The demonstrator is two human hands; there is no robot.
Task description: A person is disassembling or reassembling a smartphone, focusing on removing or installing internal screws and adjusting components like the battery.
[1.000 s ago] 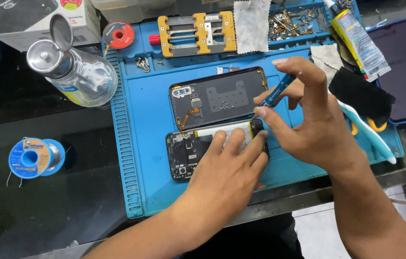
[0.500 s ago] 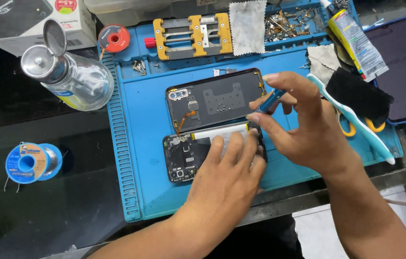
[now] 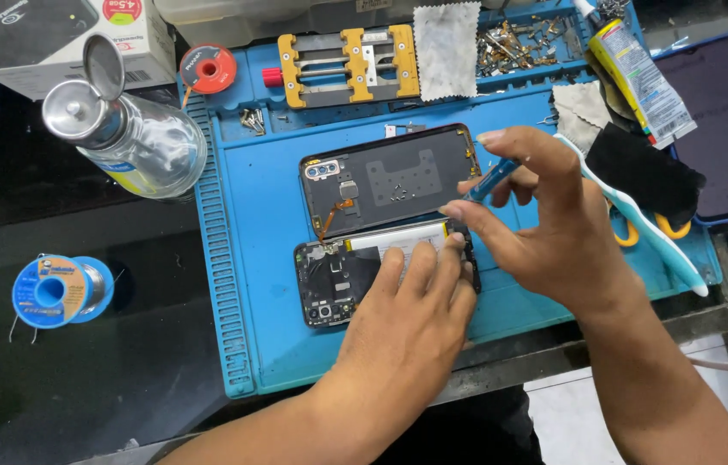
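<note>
While hands [image 3: 407, 319] cover phone [image 3: 338, 280], bottle [image 3: 136, 142] prob. clear.

This was a phone repair bench, as shown by the blue silicone work mat [image 3: 235, 258], the opened smartphone [image 3: 338, 280] with its detached back cover [image 3: 390, 181], a metal board holder [image 3: 348, 65], a solder spool [image 3: 58, 290] and a glass solvent dispenser bottle [image 3: 136, 138].

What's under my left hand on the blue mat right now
The left hand rests on the opened phone. Its circuit-board end and part of the pale battery show; the rest is covered by the fingers.
</note>
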